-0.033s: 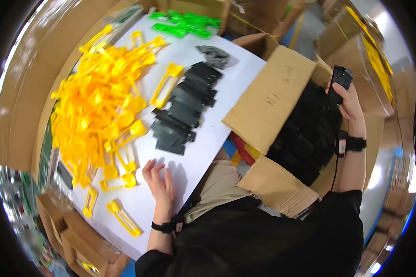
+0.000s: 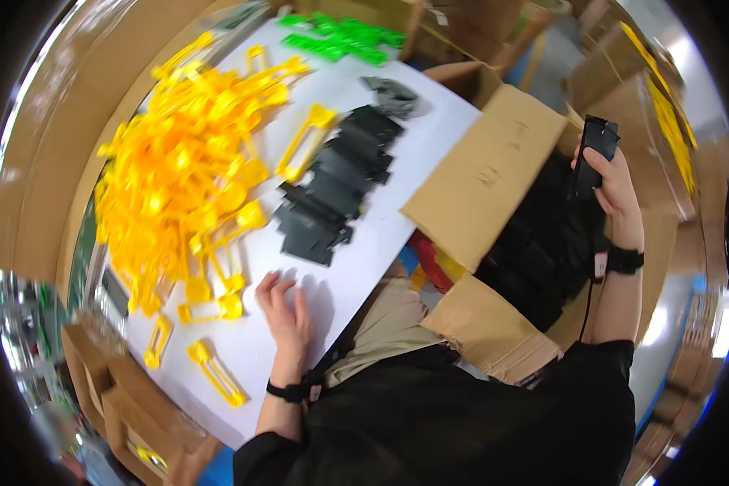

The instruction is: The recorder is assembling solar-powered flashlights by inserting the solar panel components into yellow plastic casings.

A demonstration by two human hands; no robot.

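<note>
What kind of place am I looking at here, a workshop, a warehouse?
Most likely a small factory packing or sorting bench. A white table carries a big heap of yellow plastic parts, a row of black plastic parts and green ones. Open cardboard boxes stand around it; the right hand holds one black part.

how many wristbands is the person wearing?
2: one black wristband on the left wrist, resting on the white table; one on the right wrist, above the open cardboard box.
</note>
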